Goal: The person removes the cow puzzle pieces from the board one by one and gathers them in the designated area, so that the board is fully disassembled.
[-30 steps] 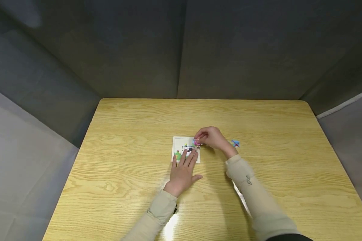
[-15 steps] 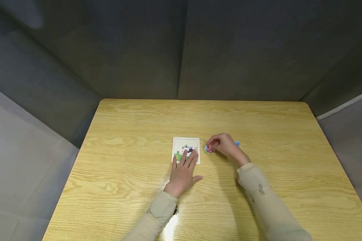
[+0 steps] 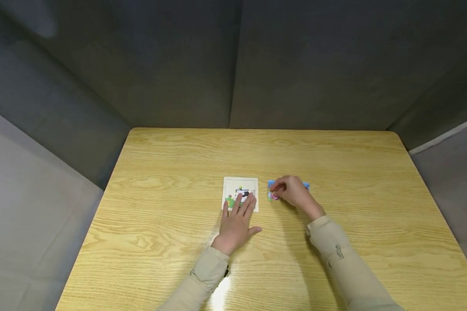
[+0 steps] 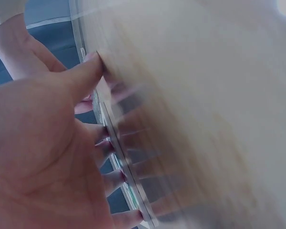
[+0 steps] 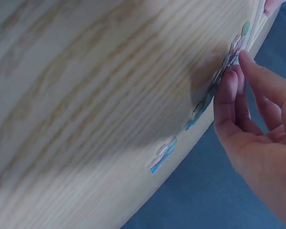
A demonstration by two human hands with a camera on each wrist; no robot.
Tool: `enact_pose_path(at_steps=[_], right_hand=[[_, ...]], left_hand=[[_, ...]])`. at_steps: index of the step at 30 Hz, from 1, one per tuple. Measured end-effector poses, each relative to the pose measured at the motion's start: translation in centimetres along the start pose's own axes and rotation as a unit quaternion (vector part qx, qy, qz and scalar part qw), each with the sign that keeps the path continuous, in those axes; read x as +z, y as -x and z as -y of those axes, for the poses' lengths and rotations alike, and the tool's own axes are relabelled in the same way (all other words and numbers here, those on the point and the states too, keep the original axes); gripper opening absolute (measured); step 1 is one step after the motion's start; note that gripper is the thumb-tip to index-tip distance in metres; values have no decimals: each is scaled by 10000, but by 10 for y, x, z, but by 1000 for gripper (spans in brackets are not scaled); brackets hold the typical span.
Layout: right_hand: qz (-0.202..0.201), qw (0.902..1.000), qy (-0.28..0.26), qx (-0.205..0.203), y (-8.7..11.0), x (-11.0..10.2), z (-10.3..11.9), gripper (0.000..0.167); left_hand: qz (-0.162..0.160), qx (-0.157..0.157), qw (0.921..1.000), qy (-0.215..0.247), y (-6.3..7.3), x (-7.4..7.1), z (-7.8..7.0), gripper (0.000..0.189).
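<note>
My left hand [image 3: 235,226] lies with spread, straight fingers on the lower part of a white-framed puzzle board [image 3: 240,179]. A cow picture and a green piece [image 3: 229,201] show in the board above the fingertips. Right of the board, my right hand [image 3: 295,192] pinches a pink, green and blue puzzle piece [image 3: 273,196] low at the table. In the right wrist view, thumb and fingers are at the knobbed edge of the puzzle piece [image 5: 231,57]. Another blue piece [image 3: 306,185] is partly hidden behind the right hand and shows as a separate loose piece [image 5: 163,155] in the right wrist view.
The wood-grain table [image 3: 171,172] reaches back to a dark grey partition [image 3: 171,86]. Light grey panels [image 3: 31,194] stand at the sides. A bright reflection lies on the table near the left sleeve [image 3: 208,268].
My right hand has moved from the board's upper right corner rightward and toward me, bringing the puzzle piece off the board to the table and turning it. My left hand has stayed in place.
</note>
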State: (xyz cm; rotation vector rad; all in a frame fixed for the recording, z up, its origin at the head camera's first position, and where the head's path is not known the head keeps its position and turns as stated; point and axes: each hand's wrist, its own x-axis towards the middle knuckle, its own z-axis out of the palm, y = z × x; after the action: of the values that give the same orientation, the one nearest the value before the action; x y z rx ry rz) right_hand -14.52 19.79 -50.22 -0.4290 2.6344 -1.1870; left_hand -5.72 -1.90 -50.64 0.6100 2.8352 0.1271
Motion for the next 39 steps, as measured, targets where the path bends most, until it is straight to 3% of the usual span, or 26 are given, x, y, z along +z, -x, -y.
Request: enact_pose_path(at_steps=[10,20,26,39], right_hand=[[-185,9997,81,-169,3,0,2,8],[-391,9983,82,-414,-8,6,10,8],[-123,9989,-173,-408,-18,13,25,8],[102,9990,-183,-406,-39,37,51,9]], left_hand=[[24,42,9999,88,0,-1,-1,85],[-110,143,9993,336,-1,4,1,86],[-104,154,9989,439,-1,5,2,86],[-241,214,9985,440,-1,5,2,85]])
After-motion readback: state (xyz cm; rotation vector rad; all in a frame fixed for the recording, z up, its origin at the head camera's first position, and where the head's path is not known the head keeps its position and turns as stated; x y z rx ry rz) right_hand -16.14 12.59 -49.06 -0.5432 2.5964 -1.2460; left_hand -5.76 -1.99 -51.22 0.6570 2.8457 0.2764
